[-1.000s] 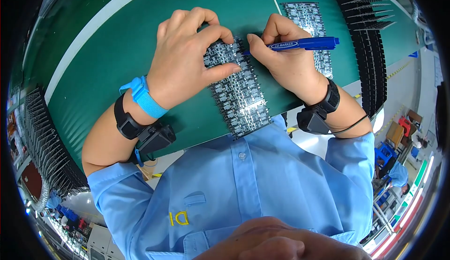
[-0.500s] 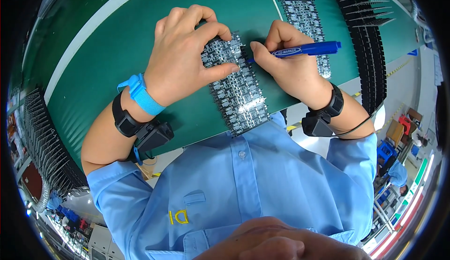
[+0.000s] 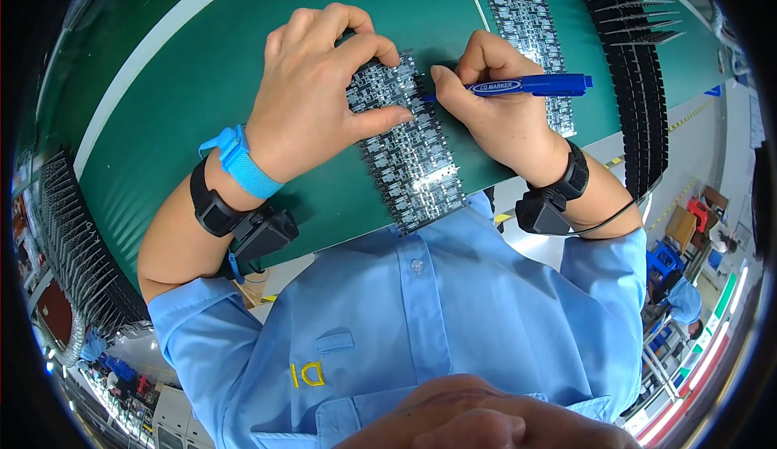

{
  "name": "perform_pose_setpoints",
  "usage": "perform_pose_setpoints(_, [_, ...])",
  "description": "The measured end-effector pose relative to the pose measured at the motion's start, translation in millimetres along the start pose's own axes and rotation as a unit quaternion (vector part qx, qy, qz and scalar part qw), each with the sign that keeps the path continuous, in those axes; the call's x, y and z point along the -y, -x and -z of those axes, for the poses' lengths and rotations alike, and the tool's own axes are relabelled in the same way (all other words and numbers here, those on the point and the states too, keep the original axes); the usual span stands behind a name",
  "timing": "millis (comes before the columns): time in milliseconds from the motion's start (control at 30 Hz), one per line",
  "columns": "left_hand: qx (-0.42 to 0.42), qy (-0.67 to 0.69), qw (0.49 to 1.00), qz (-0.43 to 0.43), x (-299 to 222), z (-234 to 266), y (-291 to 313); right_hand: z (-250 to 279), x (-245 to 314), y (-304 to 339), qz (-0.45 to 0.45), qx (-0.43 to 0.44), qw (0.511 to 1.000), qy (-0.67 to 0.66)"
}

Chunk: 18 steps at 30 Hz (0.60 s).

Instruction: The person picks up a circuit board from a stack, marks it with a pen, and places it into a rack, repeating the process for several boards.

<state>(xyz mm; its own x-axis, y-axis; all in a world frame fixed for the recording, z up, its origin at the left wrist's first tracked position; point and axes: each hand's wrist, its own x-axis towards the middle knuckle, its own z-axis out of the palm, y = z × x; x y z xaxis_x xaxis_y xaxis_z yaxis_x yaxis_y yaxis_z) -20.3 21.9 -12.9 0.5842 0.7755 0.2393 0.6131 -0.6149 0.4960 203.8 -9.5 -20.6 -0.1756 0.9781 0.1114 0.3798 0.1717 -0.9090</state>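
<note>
A dark circuit board panel (image 3: pixel 421 170), covered in rows of small silvery parts, lies in front of me and reaches to the table's near edge. My left hand (image 3: pixel 312 97) grips its upper part, thumb on the face and curled fingers at the far end. In my right hand (image 3: pixel 506 113) is a blue marker pen (image 3: pixel 530 85), held between thumb and fingers. Its tip points left, at the panel's right edge; whether it touches I cannot tell. A second circuit board panel (image 3: pixel 530 32) lies flat beyond my right hand.
The green table mat (image 3: pixel 186 117) bears a white line. Black slotted racks stand at the right (image 3: pixel 635 101) and left (image 3: pixel 89 246), with thin boards upright in them. A cable runs from the black device on my right wrist (image 3: pixel 544 212). People sit at the far right.
Both hands have shifted very slightly. The marker pen sits a touch lower and is a little more level along the panel's right edge. The panel stays nearly in place.
</note>
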Motion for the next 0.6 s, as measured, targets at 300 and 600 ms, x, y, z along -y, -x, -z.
perform_pose_setpoints(300, [-0.001,-0.005,1.0,-0.006,1,-1,1,4,-2,-1,-0.012,-0.01,1.0,-0.027])
perform_pose_setpoints(600, [0.006,-0.017,1.0,-0.011,0,0,2,11,9,13,-0.041,0.036,0.999,0.001])
